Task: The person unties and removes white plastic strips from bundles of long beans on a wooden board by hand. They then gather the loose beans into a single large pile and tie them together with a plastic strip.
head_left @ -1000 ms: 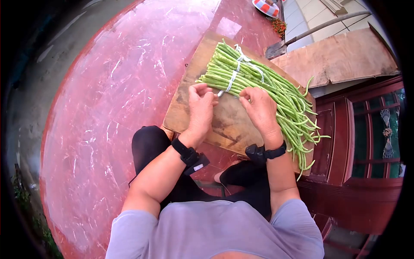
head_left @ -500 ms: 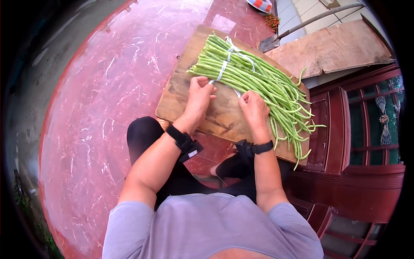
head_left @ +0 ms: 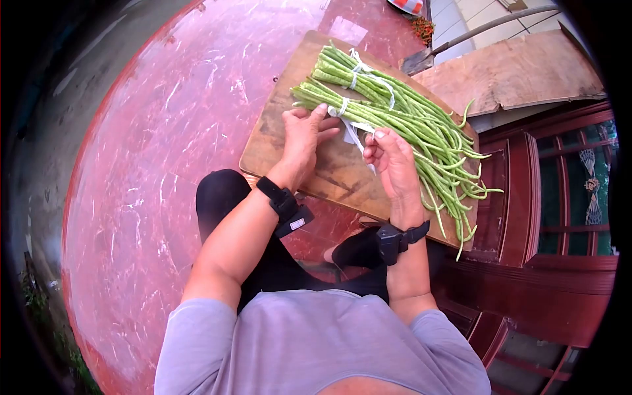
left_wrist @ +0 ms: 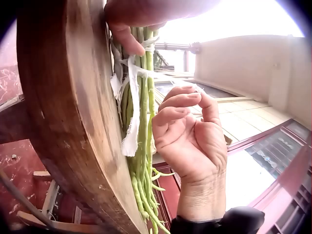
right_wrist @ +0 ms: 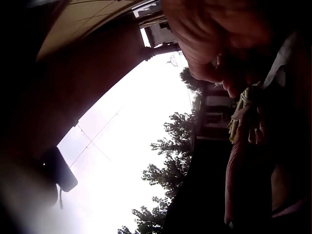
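Note:
Long green beans lie in two bundles on the wooden board. A white strip circles the near bundle, and another white tie binds the far bundle. My left hand touches the near bundle beside its knot, fingertips right at the white strip, fingers spread. Just to the right, my right hand is raised, thumb and fingertips pinching one end of that strip. Another end hangs loose over the board in the left wrist view. The right wrist view is dark, showing the fingers beside the beans.
The wooden board stands raised over the red floor. Dark red doors are at the right, with a plywood sheet and a shovel behind. Both wrists wear black camera bands.
The near beans now stand apart from the far bundle, with the white strip drawn round them. My right hand has risen and turned palm inward; the left moved slightly toward the knot.

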Demonstrator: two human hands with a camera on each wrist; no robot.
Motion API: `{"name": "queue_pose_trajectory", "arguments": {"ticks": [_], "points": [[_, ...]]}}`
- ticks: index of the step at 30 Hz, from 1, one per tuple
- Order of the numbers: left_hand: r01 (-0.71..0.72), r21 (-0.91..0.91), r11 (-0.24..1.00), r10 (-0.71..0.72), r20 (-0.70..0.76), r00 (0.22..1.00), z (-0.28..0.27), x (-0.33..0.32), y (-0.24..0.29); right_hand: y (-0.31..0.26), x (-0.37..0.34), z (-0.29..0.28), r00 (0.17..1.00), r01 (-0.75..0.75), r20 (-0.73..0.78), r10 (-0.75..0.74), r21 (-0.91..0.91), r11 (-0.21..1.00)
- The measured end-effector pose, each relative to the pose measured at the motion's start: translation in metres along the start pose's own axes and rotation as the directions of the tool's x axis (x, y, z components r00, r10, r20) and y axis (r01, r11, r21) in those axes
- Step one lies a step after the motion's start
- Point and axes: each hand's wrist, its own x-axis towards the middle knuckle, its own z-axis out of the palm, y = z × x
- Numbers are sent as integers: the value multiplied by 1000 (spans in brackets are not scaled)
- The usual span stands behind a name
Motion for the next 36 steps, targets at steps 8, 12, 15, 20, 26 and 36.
{"name": "queue_pose_trajectory", "arguments": {"ticks": [8,12,15,20,26,36], "points": [[64,72,995,-70,79,994,-2,6,8,23,-10,5,962,-8,-168,-216,-807,591],[42,136,990,-52,65,997,-3,7,8,31,-13,8,971,-33,-119,-208,-927,374],[-74,177,981,55,111,992,1,4,10,25,-20,7,987,-69,-153,-44,-662,746],[-134,178,975,106,159,982,0,9,4,8,-46,11,995,-98,-59,81,-402,910],[-125,317,940,82,146,986,-3,11,3,-5,-69,4,980,-173,24,196,-367,914],[-260,118,958,225,248,942,-4,25,-15,-32,-95,-31,997,-9,72,13,-60,998]]}}
